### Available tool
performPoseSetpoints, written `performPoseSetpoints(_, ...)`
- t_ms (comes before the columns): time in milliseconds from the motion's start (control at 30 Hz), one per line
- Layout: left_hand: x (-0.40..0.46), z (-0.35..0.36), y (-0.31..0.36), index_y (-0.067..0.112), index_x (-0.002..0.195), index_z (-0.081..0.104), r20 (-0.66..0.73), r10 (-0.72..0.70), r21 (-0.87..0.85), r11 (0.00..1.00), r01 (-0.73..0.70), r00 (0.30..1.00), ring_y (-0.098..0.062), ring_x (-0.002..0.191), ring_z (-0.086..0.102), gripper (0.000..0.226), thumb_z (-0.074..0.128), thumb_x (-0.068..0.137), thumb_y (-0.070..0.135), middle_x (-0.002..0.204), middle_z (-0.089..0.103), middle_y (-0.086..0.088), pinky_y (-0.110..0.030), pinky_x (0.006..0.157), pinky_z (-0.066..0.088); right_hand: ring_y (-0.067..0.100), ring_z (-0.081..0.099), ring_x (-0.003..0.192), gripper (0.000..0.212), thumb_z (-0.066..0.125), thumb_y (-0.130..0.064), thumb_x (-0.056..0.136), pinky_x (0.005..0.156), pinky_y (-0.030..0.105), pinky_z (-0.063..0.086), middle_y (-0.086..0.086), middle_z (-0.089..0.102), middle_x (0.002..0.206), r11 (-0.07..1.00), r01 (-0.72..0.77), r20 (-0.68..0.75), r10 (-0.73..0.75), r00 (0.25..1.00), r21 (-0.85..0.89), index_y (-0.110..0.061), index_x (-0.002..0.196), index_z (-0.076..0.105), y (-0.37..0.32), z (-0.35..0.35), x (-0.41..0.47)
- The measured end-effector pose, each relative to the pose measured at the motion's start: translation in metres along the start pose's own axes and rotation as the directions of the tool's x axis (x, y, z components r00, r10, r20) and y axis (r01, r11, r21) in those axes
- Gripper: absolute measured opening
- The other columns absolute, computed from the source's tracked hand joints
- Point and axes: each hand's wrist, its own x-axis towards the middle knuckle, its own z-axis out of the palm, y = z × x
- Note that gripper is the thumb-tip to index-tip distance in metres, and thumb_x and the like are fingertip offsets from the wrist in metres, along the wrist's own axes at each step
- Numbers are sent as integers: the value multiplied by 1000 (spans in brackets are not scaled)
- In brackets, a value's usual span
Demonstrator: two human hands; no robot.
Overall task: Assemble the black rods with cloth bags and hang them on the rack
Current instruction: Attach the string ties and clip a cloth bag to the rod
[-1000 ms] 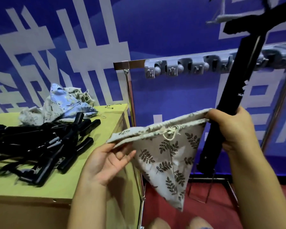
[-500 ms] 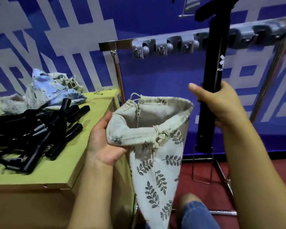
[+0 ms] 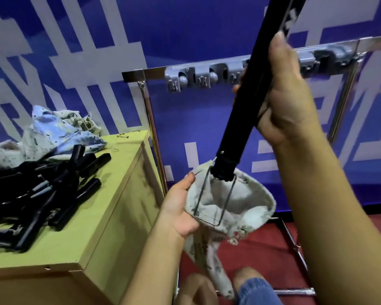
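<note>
My right hand [image 3: 284, 93] grips a long black rod [image 3: 249, 91] that slants down to the left. A wire loop [image 3: 216, 199] at the rod's lower end sits inside the open mouth of a leaf-print cloth bag [image 3: 235, 208]. My left hand [image 3: 180, 208] holds the bag's left rim, and the bag's tail hangs down between my knees. Behind the rod stands the metal rack [image 3: 145, 102], its top bar carrying a row of grey clips [image 3: 191, 80].
A pile of black rods [image 3: 42, 188] lies on the yellow-green table [image 3: 101, 216] at left, with several crumpled cloth bags [image 3: 59, 130] behind it. The rack's base bars [image 3: 293, 241] cross the red floor. A blue and white banner fills the background.
The rod tilted and its lower end moved left and down, so the wire loop went into the bag's mouth. My left hand kept the bag's rim open.
</note>
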Motion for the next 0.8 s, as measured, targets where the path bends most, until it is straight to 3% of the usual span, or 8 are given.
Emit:
performPoseSetpoints(133,-3,0,7,5,131,53,14,29,-36,999,-29,999,-30,105,63,51,32,99,39,118,63,-18,-45,97,48,19,55,73,18,54,-32,88,66,33,52,3,52,85,988,78,-41,-84,996,-136,-28,103,45,19,-8,-16)
performPoseSetpoints(233,-6,-2,15,4,126,56,15,51,-49,998,-50,999,-27,108,62,50,33,98,39,112,66,-17,-40,105,42,23,59,75,24,58,-34,84,67,35,52,0,56,79,973,75,-41,-86,995,-220,-32,102,44,32,-14,-25)
performPoseSetpoints(333,-7,5,17,5,131,54,61,97,-49,994,-94,993,-26,129,47,48,35,99,35,131,57,-14,-40,115,26,22,68,79,25,61,-37,81,70,41,54,-5,66,76,955,37,-35,-50,998,-295,-37,100,45,52,-18,-37)
performPoseSetpoints(433,-6,13,21,9,133,49,83,86,-33,996,-84,993,-16,134,41,41,44,98,30,134,53,-6,-30,116,24,17,66,95,34,66,-41,75,84,46,55,-4,66,96,928,-50,-49,34,998,-370,-37,101,45,73,-22,-52)
performPoseSetpoints(567,-10,20,32,12,126,54,140,31,-62,998,-23,990,-9,118,53,35,51,93,25,117,61,-4,-24,109,35,3,62,83,34,70,-21,76,76,24,50,-1,59,98,933,-74,-40,64,997,-353,-31,94,43,90,-26,-68)
performPoseSetpoints(667,-13,21,40,5,118,59,179,36,-13,999,-34,983,-16,105,60,33,56,89,20,110,65,-11,-27,104,42,4,61,81,29,67,-5,82,73,21,49,-2,60,90,936,-117,57,144,988,-333,-17,95,45,97,-28,-81)
performPoseSetpoints(733,-17,23,43,2,113,62,194,41,29,998,-48,980,-18,97,62,34,66,82,15,104,68,-12,-31,93,51,2,59,78,25,67,-3,81,71,19,48,-9,60,84,941,-113,148,167,975,-320,-10,89,44,97,-30,-81)
performPoseSetpoints(800,-21,21,43,-1,115,61,238,16,46,999,-27,971,-22,99,62,36,63,84,16,106,67,-16,-35,95,49,1,59,81,27,67,-4,78,72,18,46,-17,61,87,939,-99,241,185,953,-329,-11,81,41,90,-34,-76)
